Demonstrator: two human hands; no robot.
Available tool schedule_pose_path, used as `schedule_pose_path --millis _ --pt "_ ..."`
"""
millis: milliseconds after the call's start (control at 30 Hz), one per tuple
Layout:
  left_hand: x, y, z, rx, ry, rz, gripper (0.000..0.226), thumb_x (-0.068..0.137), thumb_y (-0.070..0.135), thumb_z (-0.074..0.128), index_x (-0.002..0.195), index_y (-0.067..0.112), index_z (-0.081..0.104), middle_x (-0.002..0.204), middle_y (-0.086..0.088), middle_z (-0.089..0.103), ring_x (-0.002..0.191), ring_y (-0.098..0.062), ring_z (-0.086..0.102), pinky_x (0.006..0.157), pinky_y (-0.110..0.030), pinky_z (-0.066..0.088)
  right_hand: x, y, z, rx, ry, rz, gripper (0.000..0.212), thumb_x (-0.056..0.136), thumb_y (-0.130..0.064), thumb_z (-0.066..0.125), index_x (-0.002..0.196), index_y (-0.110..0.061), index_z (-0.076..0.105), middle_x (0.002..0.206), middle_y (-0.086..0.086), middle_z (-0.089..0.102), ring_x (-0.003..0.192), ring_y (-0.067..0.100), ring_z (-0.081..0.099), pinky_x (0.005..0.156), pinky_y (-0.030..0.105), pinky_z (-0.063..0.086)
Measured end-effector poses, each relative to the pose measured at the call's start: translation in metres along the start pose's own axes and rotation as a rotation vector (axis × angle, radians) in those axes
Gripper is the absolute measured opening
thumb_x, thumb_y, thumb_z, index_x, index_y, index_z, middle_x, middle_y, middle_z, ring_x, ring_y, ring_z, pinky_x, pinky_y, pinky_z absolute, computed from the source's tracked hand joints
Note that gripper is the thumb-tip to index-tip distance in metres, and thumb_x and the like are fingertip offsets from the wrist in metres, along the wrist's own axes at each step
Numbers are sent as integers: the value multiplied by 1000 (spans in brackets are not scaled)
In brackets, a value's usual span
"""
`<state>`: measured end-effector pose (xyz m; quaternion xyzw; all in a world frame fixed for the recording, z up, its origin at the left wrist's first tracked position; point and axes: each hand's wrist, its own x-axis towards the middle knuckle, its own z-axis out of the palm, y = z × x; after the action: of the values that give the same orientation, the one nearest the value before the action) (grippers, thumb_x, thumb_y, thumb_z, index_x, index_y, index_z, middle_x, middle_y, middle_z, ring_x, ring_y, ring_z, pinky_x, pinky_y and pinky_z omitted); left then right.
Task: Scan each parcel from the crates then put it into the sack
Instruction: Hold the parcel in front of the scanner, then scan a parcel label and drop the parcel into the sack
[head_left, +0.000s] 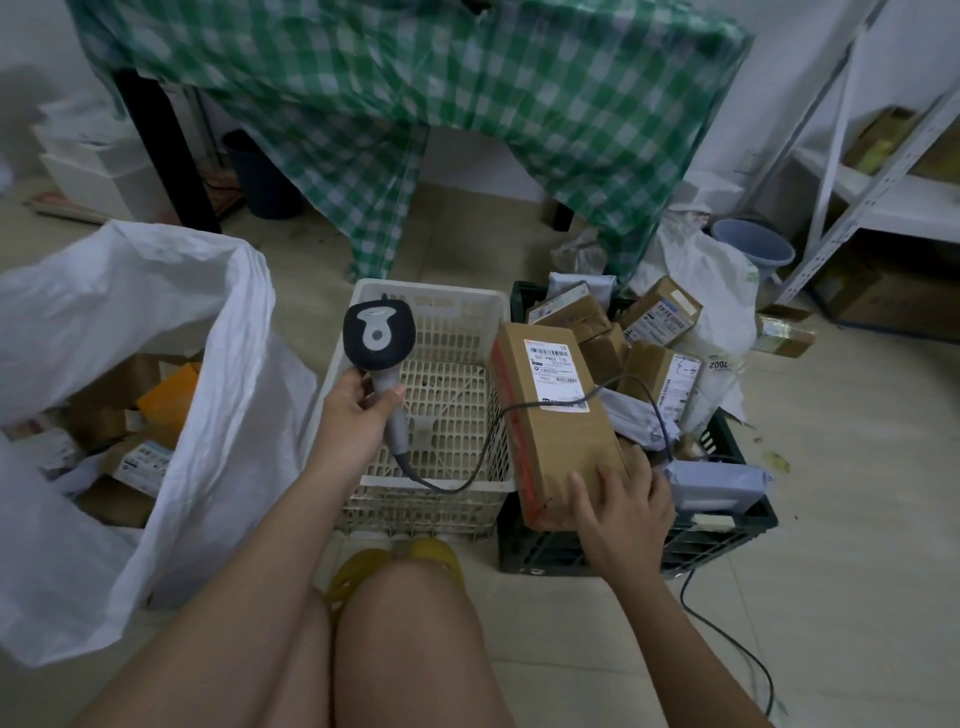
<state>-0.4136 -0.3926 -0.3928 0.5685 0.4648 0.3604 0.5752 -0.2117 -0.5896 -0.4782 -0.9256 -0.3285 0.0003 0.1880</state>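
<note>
My left hand (358, 415) grips the handle of a grey and black barcode scanner (379, 338), held over the empty white crate (431, 296). Its cable (540, 405) runs right across a long brown cardboard parcel (556, 415) with a white label. My right hand (618, 499) holds the near end of that parcel, which leans on the black crate (717, 530) full of boxes and grey mailers. The white sack (171, 322) stands open at the left with several parcels inside.
A table under a green checked cloth (441, 104) stands behind the crates. White metal shelving (883, 171) with cartons is at the right, and a blue bucket (753, 249) sits beside it. My knees and yellow sandals (395, 561) are in front of the crates.
</note>
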Motion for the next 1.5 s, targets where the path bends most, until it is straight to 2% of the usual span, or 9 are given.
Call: schedule_pose_path --millis 67,167,400,633,867,1033,1233,1367,1500 --pt "2 8 6 19 -43 18 31 93 14 60 123 13 54 118 -5 63 109 -21 59 89 -33 48 15 -1 -6 -89 64 -122 31 91 -36 52 104 -14 69 134 13 51 117 35 39 95 43 34" --pt "6 30 21 23 -155 61 25 92 17 62 114 26 57 115 -3 65 107 -20 61 94 -40 50 35 -4 -12 11 -159 -258 28 90 -12 53 114 -11 66 127 11 55 115 29 43 93 35 37" --pt "1 64 82 166 -418 104 36 89 15 66 122 24 57 115 4 64 103 -14 62 88 -31 52 52 -17 -16 498 -181 -129 20 93 -17 57 110 -19 67 113 2 66 104 18 59 87 35 50" --pt "-2 46 128 259 -506 85 35 86 21 71 119 22 58 117 -1 65 104 -19 62 96 -45 50 59 -36 -41 821 -365 -45 29 101 -15 43 122 -24 61 121 -7 53 113 8 47 80 8 37" --pt "3 35 149 507 -473 136 48 82 31 74 127 22 57 119 0 65 106 -22 61 93 -43 50 78 -38 -38 1270 -461 16 51 80 -16 53 131 -14 55 126 11 63 119 24 58 102 42 46" --pt "3 26 155 572 -520 163 56 80 31 75 132 23 55 125 1 62 112 -21 58 95 -44 49 80 -35 -36 1553 -473 199 29 86 -9 51 112 -3 62 100 11 67 96 21 61 83 29 49" --pt "9 15 147 419 -738 87 54 83 11 70 133 24 55 120 4 64 109 -13 61 98 -38 50 78 -39 -33 1562 -451 250 30 90 -10 59 118 -3 60 113 16 67 108 27 63 93 38 51" --pt "24 18 141 270 -384 -48 25 96 6 49 94 19 70 106 -2 71 90 -14 67 80 -35 57 76 -37 -27 1432 -320 318 12 92 -16 62 100 -12 69 109 13 67 108 27 62 100 46 48" --pt "49 1 148 299 -232 -158 32 100 26 47 130 16 51 136 -6 53 110 -20 53 92 -33 42 71 -36 -26 1350 -317 388 29 92 -21 61 71 -27 79 105 10 71 107 27 63 101 49 47"
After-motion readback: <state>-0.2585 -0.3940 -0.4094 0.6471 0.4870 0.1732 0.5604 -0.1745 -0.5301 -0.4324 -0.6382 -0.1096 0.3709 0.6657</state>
